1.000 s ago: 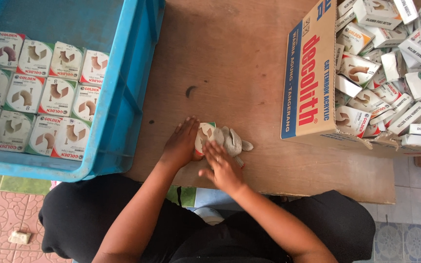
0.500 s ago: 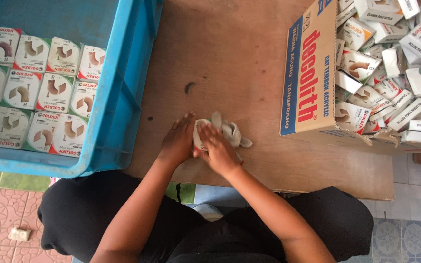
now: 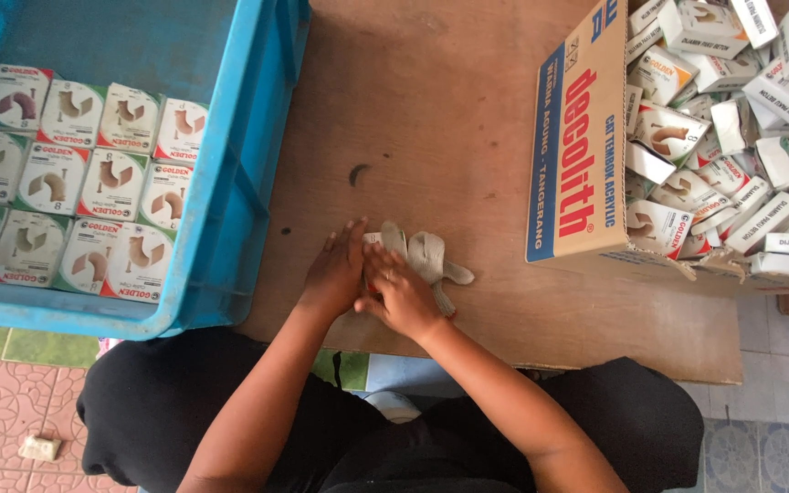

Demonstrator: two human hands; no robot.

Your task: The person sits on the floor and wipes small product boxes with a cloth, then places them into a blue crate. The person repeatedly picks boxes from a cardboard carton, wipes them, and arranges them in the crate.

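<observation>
Cardboard is what we have under our hands: a small flattened carton blank (image 3: pixel 424 258), pale grey-white with its flaps spread, lies on the brown wooden table (image 3: pixel 431 110) close to the near edge, between the blue plastic crate (image 3: pixel 248 183) and the open brown cardboard box (image 3: pixel 577 155). Our left hand (image 3: pixel 338 272) rests flat on the blank's left end, fingers stretched forward and close together, pinning it down and closed around nothing. Our right hand (image 3: pixel 402 292) sits just beside it, touching it at the thumb side, fingers bent down onto the middle of the blank; we press the card, though we cannot tell whether a flap is pinched beneath the fingertips. We judge the step in hand to be folding this blank up into a small box: it is still mostly flat, so the work on this piece looks barely begun. The next move, as we read it, calls for lifting one panel along its crease while the left hand keeps the base from sliding, then tucking the end flaps (image 3: pixel 454 272) that stick out to the right. In the crate, finished small white-and-green boxes (image 3: pixel 75 183) stand in tidy rows against its left part. The cardboard box on the right holds a loose heap of similar little boxes (image 3: pixel 732 155), lying at every angle.
</observation>
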